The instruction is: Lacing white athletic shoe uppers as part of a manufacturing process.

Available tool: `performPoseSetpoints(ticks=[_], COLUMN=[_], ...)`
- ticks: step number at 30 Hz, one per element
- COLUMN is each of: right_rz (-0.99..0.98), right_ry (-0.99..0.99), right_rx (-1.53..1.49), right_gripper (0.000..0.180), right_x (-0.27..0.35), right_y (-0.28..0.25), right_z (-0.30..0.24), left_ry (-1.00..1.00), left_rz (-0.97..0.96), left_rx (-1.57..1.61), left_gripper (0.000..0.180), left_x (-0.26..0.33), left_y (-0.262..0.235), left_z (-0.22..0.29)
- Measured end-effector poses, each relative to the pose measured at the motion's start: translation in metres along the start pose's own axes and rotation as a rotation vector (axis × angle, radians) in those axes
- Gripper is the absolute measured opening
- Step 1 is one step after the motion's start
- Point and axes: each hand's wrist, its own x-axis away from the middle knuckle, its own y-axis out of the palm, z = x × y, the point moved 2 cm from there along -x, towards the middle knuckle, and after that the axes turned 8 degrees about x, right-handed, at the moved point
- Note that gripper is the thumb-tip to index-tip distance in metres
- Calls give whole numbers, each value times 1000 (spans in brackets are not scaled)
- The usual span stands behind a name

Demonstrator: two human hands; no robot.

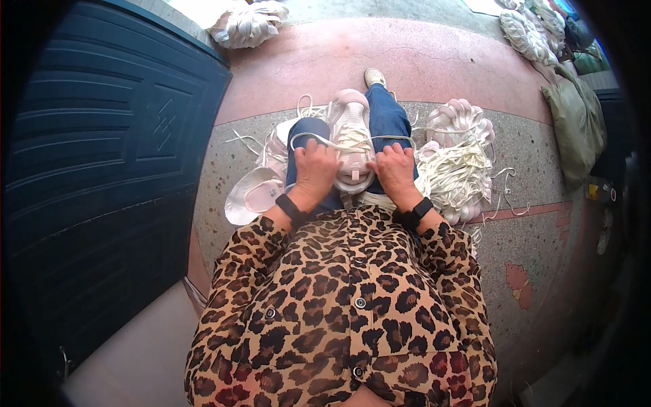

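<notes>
Pink-and-white shoe (350,139) lies on the lap, toe pointing away, between the two hands; a white lace (339,142) runs across it from hand to hand, drawn fairly taut over the upper; lower eyelets seem already threaded, though the crossings are too small to count, so how many rows remain is uncertain.

Left hand (314,171) curled shut at the shoe's left side, pinching one end of the lace; right hand (395,171) likewise closed on the other end at the right side; both rest on the blue jeans (386,115); black wristbands on both wrists.

Judgement: lacing of this shoe is under way, not finished; lace ends are in the hands and not tied or tucked.

Around: to the right, touching the leg, a heap of loose white laces (456,178) with pale shoes (461,119) behind it; to the left, more pink shoes (254,197) on the floor, some on their sides, laced or not I cannot tell; further bundles of shoes at the top left (249,24) and top right (529,34); olive sack (576,122) at right; dark blue door (115,149) at left; speckled terrazzo floor (536,169).
</notes>
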Motion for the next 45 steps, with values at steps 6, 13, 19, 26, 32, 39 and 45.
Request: performPoseSetpoints(ticks=[6,13,19,26,32,39,45], right_rz=[-38,77,-82,164,276,218,19], right_ry=[-55,-138,-370,-314,1,249,316], right_rx=[-167,-383,13,76,-496,-788,-763], right_gripper=[19,13,10,8,13,16,26], right_x=[2,2,-13,-13,-31,-72,-107], right_y=[13,22,3,-7,-27,-44,-18], right_z=[17,14,-6,-12,-13,-1,11], left_ry=[-133,177,480,311,-22,-471,-609], left_rz=[-70,20,-244,-85,16,-159,-232], left_rx=[422,317,-142,393,851,1516,1686], left_gripper=[16,8,14,4,7,17,20], left_x=[5,-9,-17,-17,-42,-83,-104], left_y=[25,-1,2,6,-13,-16,18], left_z=[-31,-24,4,-21,-4,-4,-31])
